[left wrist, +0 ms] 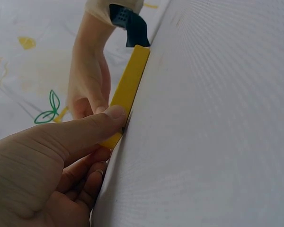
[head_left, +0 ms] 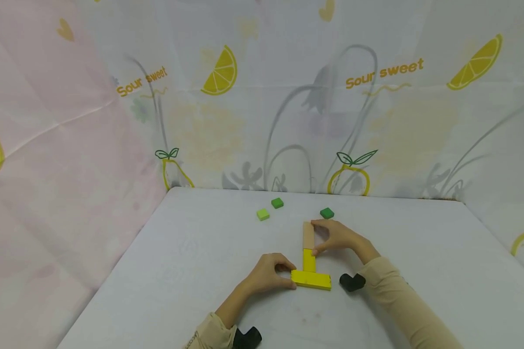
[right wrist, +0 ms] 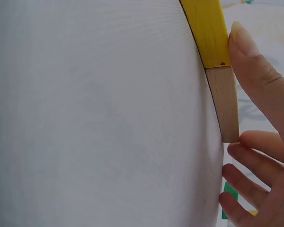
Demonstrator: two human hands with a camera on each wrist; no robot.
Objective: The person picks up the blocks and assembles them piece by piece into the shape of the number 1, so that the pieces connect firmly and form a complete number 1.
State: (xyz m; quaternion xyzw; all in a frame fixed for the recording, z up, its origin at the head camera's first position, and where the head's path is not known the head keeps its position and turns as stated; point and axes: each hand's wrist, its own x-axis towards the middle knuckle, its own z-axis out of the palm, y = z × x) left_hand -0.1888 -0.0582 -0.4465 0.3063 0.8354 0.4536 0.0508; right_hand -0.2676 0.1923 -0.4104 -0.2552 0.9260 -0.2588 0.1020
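A long yellow block point(head_left: 311, 279) lies crosswise on the white table. From its far side, a second yellow block point(head_left: 309, 260) runs away from me, with a plain wooden block point(head_left: 308, 235) end to end beyond it. My left hand point(head_left: 268, 275) pinches the left end of the crosswise block, thumb point(left wrist: 114, 112) on the near face and fingers behind. My right hand point(head_left: 342, 238) is at the right of the row. Its thumb point(right wrist: 244, 41) touches the yellow block's side near the joint, while the index finger touches the wooden block's far end; the other fingers are spread.
Beyond the row lie a light green block point(head_left: 263, 214), a mid-green block point(head_left: 277, 203) and a dark green block point(head_left: 327, 213). Black camera mounts point(head_left: 352, 282) sit at both wrists. A lemon-print curtain point(head_left: 262, 121) rises behind the table's far edge.
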